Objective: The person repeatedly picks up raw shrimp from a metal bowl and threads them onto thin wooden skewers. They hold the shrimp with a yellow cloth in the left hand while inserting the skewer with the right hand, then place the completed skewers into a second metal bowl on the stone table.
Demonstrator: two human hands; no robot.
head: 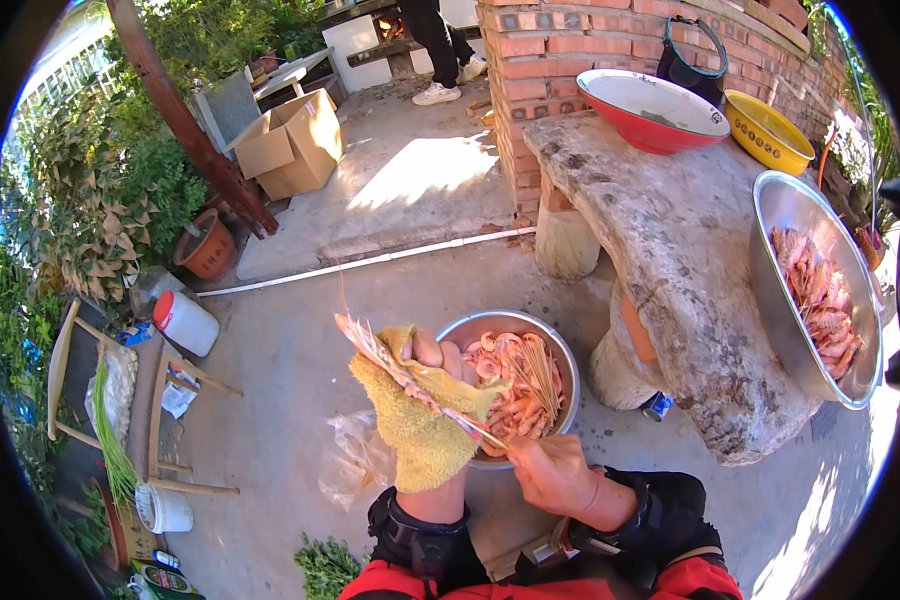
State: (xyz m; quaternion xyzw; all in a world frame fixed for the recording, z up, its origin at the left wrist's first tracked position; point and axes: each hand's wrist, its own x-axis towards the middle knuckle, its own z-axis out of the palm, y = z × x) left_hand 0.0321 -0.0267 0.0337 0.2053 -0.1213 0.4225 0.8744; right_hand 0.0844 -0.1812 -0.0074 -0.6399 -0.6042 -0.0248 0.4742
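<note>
A yellow cloth (412, 420) lies across my left hand (439, 356), whose fingers curl over it. On the cloth my left hand holds a pink shrimp (394, 367), stretched out straight with its head to the upper left. My right hand (551, 469) pinches a thin wooden skewer (495, 439) that enters the shrimp's tail end. Below and behind both hands sits a metal bowl (572, 367) of peeled-looking shrimp (506, 360). A bundle of wooden skewers (541, 379) rests on them, at the bowl's right side.
A stone table (630, 202) on the right bears a steel basin (776, 322) of shrimp, a red-and-white basin (652, 112) and a yellow basin (769, 135). A wooden chair (146, 412) stands left. Plastic bag (356, 457) lies on the floor. Behind, a person (439, 45) stands by a lit stove.
</note>
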